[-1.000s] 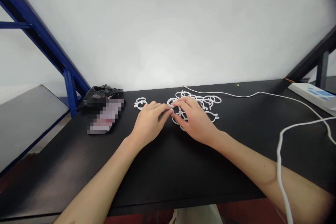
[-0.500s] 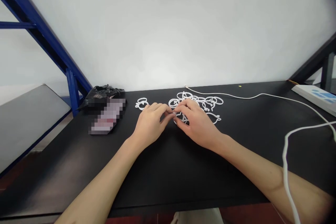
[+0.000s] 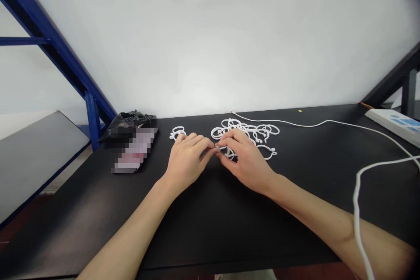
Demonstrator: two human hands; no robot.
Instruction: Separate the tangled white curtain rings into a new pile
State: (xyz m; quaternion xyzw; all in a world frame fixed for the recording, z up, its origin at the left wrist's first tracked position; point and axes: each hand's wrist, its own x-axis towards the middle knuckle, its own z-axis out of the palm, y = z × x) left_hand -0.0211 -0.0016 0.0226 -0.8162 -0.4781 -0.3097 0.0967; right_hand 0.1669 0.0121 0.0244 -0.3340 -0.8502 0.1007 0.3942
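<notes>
Over the black table, my left hand [image 3: 190, 157] and my right hand [image 3: 244, 157] meet at their fingertips, both closed in a pinch. Between them they grip a thin white looped strap [image 3: 222, 148], partly hidden by the fingers. Just behind my right hand lies a tangled pile of similar white looped straps [image 3: 269, 129], some with small tabs at their ends. One loop [image 3: 273, 153] lies to the right of my right hand. Beyond my left hand, a smaller group of white loops [image 3: 179, 129] lies apart from the pile.
At the back left sit a crumpled black plastic bag [image 3: 131, 118] and a blurred-out flat object [image 3: 134, 151]. A white cable [image 3: 324, 121] runs across the right side, passing over my right forearm. A white box with blue markings [image 3: 397, 122] stands at the right edge.
The view has tilted slightly, so the table sits a little lower. Both hands keep their pinch on the strap, with only a slight shift of the fingers.
</notes>
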